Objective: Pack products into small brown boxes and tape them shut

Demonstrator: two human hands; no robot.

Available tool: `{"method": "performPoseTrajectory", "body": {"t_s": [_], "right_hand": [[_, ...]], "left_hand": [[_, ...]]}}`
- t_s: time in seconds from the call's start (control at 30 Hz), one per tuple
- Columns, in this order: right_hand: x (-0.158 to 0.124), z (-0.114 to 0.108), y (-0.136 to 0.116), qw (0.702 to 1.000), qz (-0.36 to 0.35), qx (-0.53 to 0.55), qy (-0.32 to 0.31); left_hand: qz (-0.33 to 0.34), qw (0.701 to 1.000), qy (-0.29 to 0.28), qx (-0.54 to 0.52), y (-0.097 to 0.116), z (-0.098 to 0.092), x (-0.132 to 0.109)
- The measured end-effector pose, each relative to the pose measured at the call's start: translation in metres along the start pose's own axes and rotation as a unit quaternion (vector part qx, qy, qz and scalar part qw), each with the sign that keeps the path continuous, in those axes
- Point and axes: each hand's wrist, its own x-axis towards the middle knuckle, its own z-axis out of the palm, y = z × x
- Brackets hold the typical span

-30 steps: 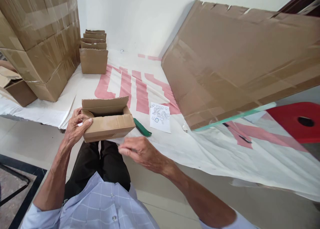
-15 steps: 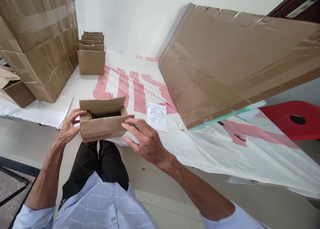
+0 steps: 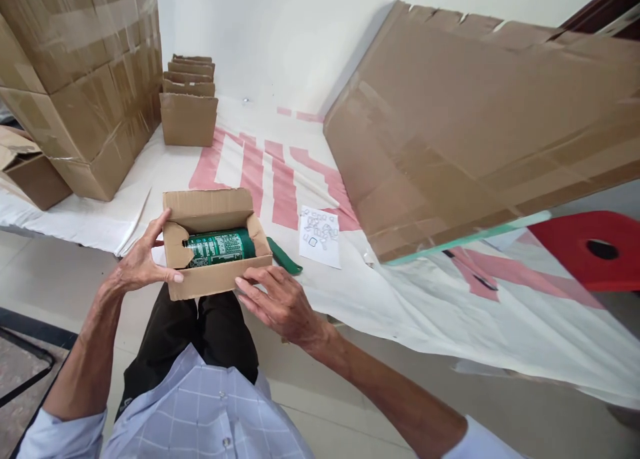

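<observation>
A small open cardboard box (image 3: 215,282) is held over my lap, its lid flap standing up at the back. Inside lies a green can (image 3: 220,245) on its side, with white print on it. My left hand (image 3: 143,262) grips the box's left end, thumb along the front and fingers behind the side flap. My right hand (image 3: 277,299) holds the box's front right corner, fingers pressed against the wall. A green tool (image 3: 285,257) lies on the sheet just right of the box.
A white sheet with pink stripes (image 3: 260,172) covers the floor ahead. A small white paper (image 3: 320,235) lies on it. Large taped cartons (image 3: 85,79) stand at left, a row of small boxes (image 3: 189,109) behind, a big flattened carton (image 3: 475,119) at right, and a red stool (image 3: 595,249).
The box has tilted toward me, so the green can inside shows. My right hand came from below the box to its front right corner. My left hand stayed on the left end.
</observation>
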Motion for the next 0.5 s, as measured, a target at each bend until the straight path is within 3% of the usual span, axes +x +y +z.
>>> {"method": "performPoseTrajectory", "body": {"t_s": [0.17, 0.33, 0.4, 0.5], "right_hand": [[0.007, 0.004, 0.004, 0.999, 0.018, 0.045, 0.01], [0.029, 0.002, 0.021, 0.988, 0.083, 0.131, -0.005], [0.044, 0.005, 0.038, 0.982, 0.106, 0.143, -0.055], [0.072, 0.017, 0.064, 0.961, 0.119, 0.138, -0.206]], "left_hand": [[0.008, 0.999, -0.013, 0.032, 0.002, -0.001, -0.004], [0.009, 0.999, -0.022, 0.041, 0.004, -0.002, -0.005], [0.01, 0.999, -0.02, 0.043, 0.005, -0.001, -0.006], [0.015, 0.999, -0.022, 0.044, 0.006, -0.001, -0.008]]}}
